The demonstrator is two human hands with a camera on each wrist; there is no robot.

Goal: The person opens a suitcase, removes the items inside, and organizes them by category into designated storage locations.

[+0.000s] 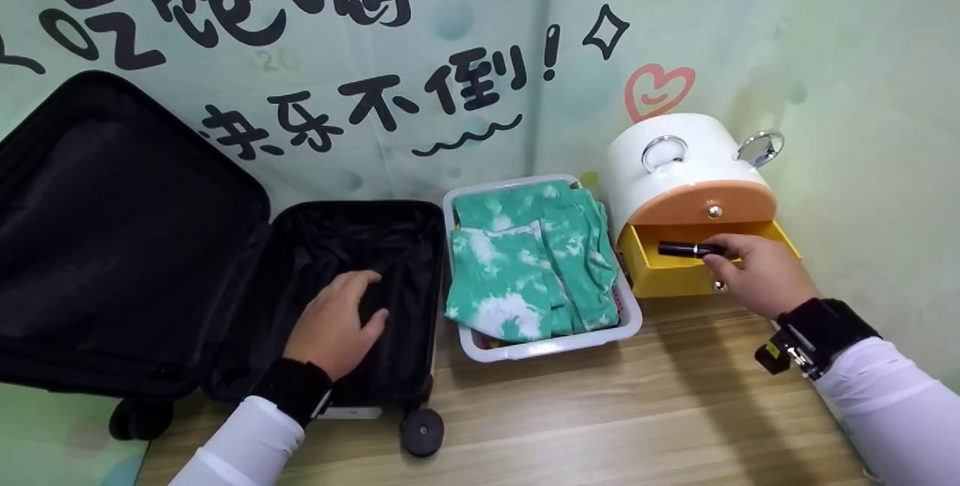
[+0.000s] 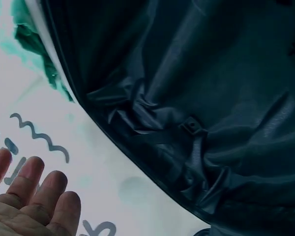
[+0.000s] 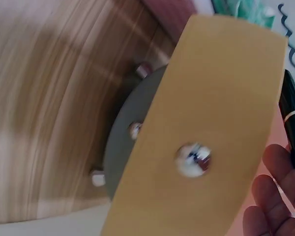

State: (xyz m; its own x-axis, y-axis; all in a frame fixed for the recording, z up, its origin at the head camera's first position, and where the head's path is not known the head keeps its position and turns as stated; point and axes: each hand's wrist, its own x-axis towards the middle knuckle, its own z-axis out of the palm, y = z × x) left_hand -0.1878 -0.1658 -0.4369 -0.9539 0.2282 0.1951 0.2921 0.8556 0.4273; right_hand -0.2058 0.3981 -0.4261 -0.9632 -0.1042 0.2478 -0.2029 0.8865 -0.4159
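Observation:
My right hand pinches a slim black tube with a silver ring, lipstick-like, between thumb and fingers. The tube lies roughly level above the pulled-out yellow drawer of a white round-topped box. In the right wrist view, the tube shows beyond the drawer front with its silver knob. My left hand holds nothing and hovers with relaxed fingers over the black-lined suitcase. The left wrist view shows its spread fingers beside the suitcase lining.
Between suitcase and box stands a white basket holding folded green-and-white tie-dye clothes. The suitcase lid leans back at the left. An orange drawer sits closed above the yellow one. Wooden tabletop lies in front; a printed cloth hangs behind.

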